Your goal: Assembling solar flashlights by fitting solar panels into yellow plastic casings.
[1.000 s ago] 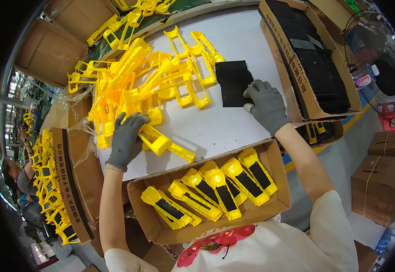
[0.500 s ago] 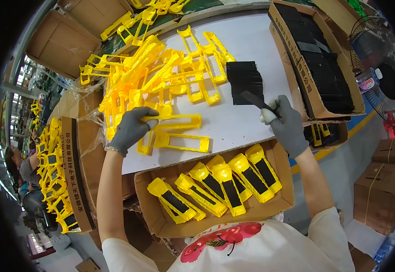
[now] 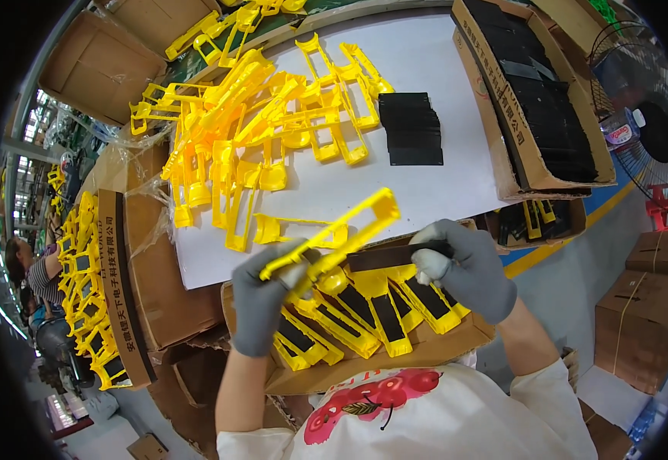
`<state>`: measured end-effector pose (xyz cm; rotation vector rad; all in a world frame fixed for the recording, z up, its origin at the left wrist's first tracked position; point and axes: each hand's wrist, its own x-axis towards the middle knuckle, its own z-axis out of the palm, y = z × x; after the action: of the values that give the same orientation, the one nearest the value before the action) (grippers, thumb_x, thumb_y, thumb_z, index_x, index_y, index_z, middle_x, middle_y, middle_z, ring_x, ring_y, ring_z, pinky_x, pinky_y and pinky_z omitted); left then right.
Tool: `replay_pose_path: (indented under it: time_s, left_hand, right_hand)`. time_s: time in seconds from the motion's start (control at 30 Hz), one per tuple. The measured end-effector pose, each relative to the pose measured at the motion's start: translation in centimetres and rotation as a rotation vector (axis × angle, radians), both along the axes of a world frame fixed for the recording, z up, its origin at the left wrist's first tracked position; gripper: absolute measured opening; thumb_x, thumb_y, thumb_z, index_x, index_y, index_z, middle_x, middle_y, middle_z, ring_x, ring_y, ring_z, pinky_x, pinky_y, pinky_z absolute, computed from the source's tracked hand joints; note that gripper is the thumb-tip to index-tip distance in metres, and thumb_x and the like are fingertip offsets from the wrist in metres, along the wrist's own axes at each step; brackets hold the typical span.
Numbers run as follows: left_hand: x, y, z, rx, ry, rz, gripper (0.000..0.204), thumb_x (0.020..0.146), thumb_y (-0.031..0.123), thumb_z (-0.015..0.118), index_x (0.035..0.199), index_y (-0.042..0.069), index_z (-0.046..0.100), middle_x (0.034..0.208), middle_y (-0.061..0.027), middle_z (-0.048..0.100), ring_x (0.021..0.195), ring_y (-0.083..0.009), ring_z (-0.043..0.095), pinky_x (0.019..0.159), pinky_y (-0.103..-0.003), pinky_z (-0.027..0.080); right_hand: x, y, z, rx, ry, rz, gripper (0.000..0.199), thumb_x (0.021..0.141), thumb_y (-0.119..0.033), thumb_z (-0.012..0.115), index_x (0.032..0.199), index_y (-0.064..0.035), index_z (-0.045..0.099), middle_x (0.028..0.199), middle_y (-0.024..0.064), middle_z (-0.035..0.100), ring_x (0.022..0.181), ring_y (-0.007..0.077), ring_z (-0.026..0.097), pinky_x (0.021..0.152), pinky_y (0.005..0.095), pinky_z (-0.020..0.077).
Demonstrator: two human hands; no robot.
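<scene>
My left hand (image 3: 266,303), in a grey glove, grips a yellow plastic frame (image 3: 339,234) by its lower end and holds it tilted above the table's near edge. My right hand (image 3: 463,267), also gloved, pinches a thin black strip (image 3: 395,255) just below and beside the frame. Under both hands sits an open cardboard box (image 3: 380,365) holding several yellow frames with black strips fitted. A heap of loose yellow frames (image 3: 257,130) covers the white table (image 3: 441,192) at the left. A small stack of black strips (image 3: 412,128) lies at the centre right.
A long cardboard box of black strips (image 3: 541,100) stands at the right. Another box of finished yellow pieces (image 3: 92,299) is at the left edge, near a seated person (image 3: 31,272). A fan (image 3: 648,115) and more cartons (image 3: 641,314) are on the floor at right.
My left hand lifted one yellow frame off the table and brought it toward me. My right hand drew a black strip from the stack and carried it beside the frame.
</scene>
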<state>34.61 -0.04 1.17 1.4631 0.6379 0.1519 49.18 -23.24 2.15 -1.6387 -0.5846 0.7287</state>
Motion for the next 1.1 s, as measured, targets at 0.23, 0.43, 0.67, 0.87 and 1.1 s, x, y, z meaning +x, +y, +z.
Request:
replay_pose_path:
  time_s: [0.23, 0.43, 0.67, 0.87, 1.1]
  left_hand:
    - [-1.4, -3.6, -0.7, -0.288, -0.066, 0.018, 0.032, 0.086, 0.0, 0.061, 0.118, -0.004, 0.061, 0.098, -0.0107, 0.067, 0.084, -0.0165, 0.066, 0.073, -0.03, 0.06]
    - [-1.1, -4.3, -0.5, -0.297, 0.013, 0.031, 0.029, 0.084, 0.0, 0.061, 0.112, -0.006, 0.064, 0.093, -0.0122, 0.067, 0.078, -0.0182, 0.066, 0.069, -0.031, 0.059]
    - [-1.2, -5.6, -1.0, -0.337, 0.03, 0.051, 0.029, 0.085, -0.002, 0.062, 0.113, -0.004, 0.064, 0.098, -0.0115, 0.066, 0.081, -0.0164, 0.066, 0.07, -0.027, 0.058]
    - [-1.6, -6.1, -0.8, -0.211, 0.045, 0.031, 0.028, 0.083, -0.004, 0.065, 0.11, -0.006, 0.065, 0.095, -0.0107, 0.067, 0.077, -0.015, 0.066, 0.069, -0.026, 0.057]
    - [-2.2, -6.0, -1.7, -0.224, 0.111, -0.167, 0.028, 0.081, -0.004, 0.068, 0.109, -0.007, 0.065, 0.089, -0.0098, 0.068, 0.073, -0.0137, 0.066, 0.065, -0.024, 0.056]
  right_hand:
    - [-1.0, 1.3, -0.4, -0.194, -0.024, 0.116, 0.02, 0.09, -0.022, 0.063, 0.097, -0.0028, 0.062, 0.068, 0.0087, 0.066, 0.062, 0.0149, 0.067, 0.057, 0.027, 0.0503]
    - [-1.4, 0.8, -0.8, -0.232, -0.354, 0.094, 0.022, 0.089, -0.027, 0.064, 0.092, -0.0047, 0.061, 0.072, 0.0143, 0.066, 0.061, 0.0297, 0.065, 0.055, 0.0355, 0.05]
    - [-2.3, 0.9, -1.9, -0.249, -0.551, 0.066, 0.024, 0.088, -0.03, 0.064, 0.09, -0.0078, 0.058, 0.067, 0.012, 0.063, 0.058, 0.0285, 0.064, 0.051, 0.0372, 0.0473]
    - [-3.1, -0.5, -2.4, -0.438, -0.831, -0.034, 0.043, 0.08, -0.05, 0.068, 0.088, -0.01, 0.056, 0.063, 0.0048, 0.059, 0.056, 0.0216, 0.061, 0.049, 0.0338, 0.045]
    - [-3.9, -3.3, -4.2, -0.294, -0.495, -0.112, 0.054, 0.075, -0.045, 0.075, 0.11, -0.009, 0.055, 0.089, 0.0076, 0.063, 0.075, 0.0246, 0.063, 0.066, 0.0346, 0.0505]
